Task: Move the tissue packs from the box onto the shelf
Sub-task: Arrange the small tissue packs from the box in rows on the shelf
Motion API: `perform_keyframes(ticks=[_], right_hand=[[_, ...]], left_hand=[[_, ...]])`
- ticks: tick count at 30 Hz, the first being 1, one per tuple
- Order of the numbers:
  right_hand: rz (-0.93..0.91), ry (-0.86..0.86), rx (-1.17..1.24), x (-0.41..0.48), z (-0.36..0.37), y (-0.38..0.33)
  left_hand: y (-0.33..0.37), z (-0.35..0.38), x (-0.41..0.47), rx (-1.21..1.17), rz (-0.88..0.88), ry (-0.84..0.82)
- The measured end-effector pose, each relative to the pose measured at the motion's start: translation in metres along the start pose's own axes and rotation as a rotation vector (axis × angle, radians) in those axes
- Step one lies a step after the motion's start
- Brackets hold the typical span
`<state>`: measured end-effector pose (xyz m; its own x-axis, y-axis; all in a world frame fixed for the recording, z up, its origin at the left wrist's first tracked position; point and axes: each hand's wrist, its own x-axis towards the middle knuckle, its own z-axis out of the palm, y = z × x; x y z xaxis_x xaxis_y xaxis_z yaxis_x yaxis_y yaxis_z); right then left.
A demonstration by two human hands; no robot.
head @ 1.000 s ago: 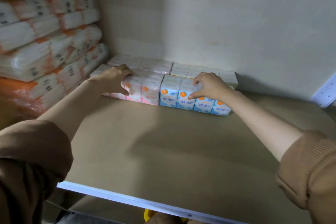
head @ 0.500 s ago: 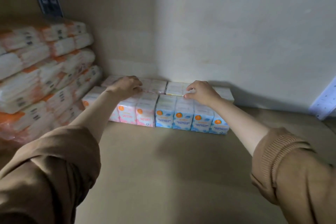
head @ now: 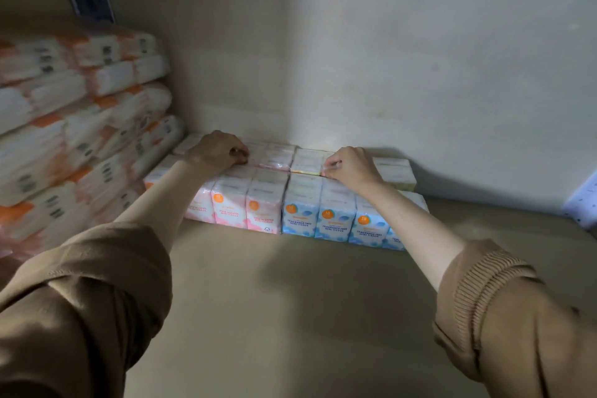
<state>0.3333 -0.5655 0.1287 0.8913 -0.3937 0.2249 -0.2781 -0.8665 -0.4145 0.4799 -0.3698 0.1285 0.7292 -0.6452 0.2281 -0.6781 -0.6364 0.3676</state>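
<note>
A pink tissue pack (head: 247, 212) and a blue tissue pack (head: 332, 220) stand side by side on the shelf board (head: 290, 317), in front of a back row of pale packs (head: 395, 173) against the wall. My left hand (head: 219, 152) lies on top of the pink pack, fingers curled into the seam between the two rows. On top of the blue pack, my right hand (head: 352, 166) has its fingertips pinched at the pack's rear edge. The box is not in view.
A tall stack of large orange-and-white tissue bundles (head: 80, 139) fills the left side of the shelf, close to the pink packs. The back wall (head: 420, 74) stands right behind the rows. A white patterned object (head: 581, 203) shows at the far right edge.
Both hands slid from the front faces of the front-row packs up to their tops and rear edges. The view moved in closer to the shelf.
</note>
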Motion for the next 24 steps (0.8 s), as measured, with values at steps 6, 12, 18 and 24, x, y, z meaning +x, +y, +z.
perform_keyframes(ticks=[6, 12, 18, 24], right_hand=[[0.013, -0.016, 0.01, 0.002, 0.0, -0.002], [0.025, -0.064, -0.036, -0.003, -0.014, -0.016], [-0.127, -0.077, 0.0, -0.034, -0.015, -0.062], [-0.351, -0.179, 0.072, -0.1, 0.006, -0.117]], left_hand=[[0.004, -0.002, -0.002, -0.003, -0.044, -0.014], [0.024, -0.015, -0.021, 0.11, -0.077, -0.012], [0.035, -0.032, -0.083, 0.233, -0.087, 0.068], [0.034, -0.045, -0.186, 0.255, -0.235, 0.037]])
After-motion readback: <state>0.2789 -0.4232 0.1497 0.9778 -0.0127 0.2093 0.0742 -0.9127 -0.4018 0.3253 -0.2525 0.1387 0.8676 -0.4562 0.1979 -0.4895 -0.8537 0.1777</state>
